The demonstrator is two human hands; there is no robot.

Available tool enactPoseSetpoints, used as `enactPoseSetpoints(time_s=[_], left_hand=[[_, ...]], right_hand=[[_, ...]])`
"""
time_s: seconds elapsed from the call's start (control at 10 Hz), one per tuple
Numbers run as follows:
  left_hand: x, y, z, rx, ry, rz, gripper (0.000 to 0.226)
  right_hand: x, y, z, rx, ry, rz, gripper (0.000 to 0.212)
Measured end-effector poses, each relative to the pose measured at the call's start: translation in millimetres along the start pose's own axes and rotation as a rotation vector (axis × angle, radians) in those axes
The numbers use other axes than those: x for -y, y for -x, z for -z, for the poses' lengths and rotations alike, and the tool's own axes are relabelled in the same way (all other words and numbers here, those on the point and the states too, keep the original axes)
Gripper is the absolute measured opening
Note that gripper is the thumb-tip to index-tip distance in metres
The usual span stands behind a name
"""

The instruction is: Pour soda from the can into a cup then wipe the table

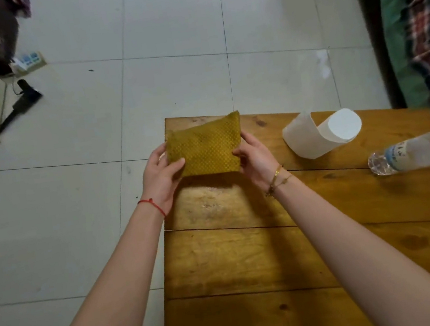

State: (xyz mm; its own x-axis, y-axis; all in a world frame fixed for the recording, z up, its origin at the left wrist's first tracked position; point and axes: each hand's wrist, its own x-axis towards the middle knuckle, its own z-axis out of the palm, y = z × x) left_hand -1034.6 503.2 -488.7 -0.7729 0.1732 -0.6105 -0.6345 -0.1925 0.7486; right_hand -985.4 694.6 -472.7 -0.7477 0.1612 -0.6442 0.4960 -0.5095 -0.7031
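A folded mustard-yellow cloth (pixel 204 147) with a waffle weave is held up above the far left corner of the wooden table (pixel 250 255). My left hand (pixel 160 176) pinches its left edge, thumb on the near face. My right hand (pixel 253 158) grips its right edge in the same way. Neither a can nor a cup shows in the view.
A roll of white tissue paper (pixel 323 132) with a loose end stands at the table's far side. A clear plastic water bottle (pixel 405 152) lies near the right edge. A bed with a plaid blanket (pixel 428 27) is on the right. Tiled floor lies to the left.
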Motion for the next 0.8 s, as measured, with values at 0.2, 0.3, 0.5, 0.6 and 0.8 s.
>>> enactPoseSetpoints(time_s=[0.2,0.3,0.5,0.6,0.8], left_hand=[[17.6,-14.4,4.4,-0.081,-0.235,-0.051,0.061],[27.3,-9.9,4.0,-0.086,-0.257,-0.025,0.062],[39.8,5.5,7.9,-0.077,-0.324,0.012,0.065],[38.1,17.3,8.6,-0.071,-0.336,-0.003,0.065],[32.9,59.5,7.7,-0.119,-0.797,-0.175,0.055]], right_hand=[[-25.1,-23.1,3.9,-0.142,0.272,0.0,0.062],[-32.8,-21.7,8.0,-0.157,0.323,-0.005,0.066],[-35.0,-9.3,13.3,-0.19,0.449,0.006,0.055],[-36.8,-3.2,12.7,-0.2,0.526,0.002,0.058],[-26.0,34.1,20.2,-0.272,0.921,0.106,0.043]])
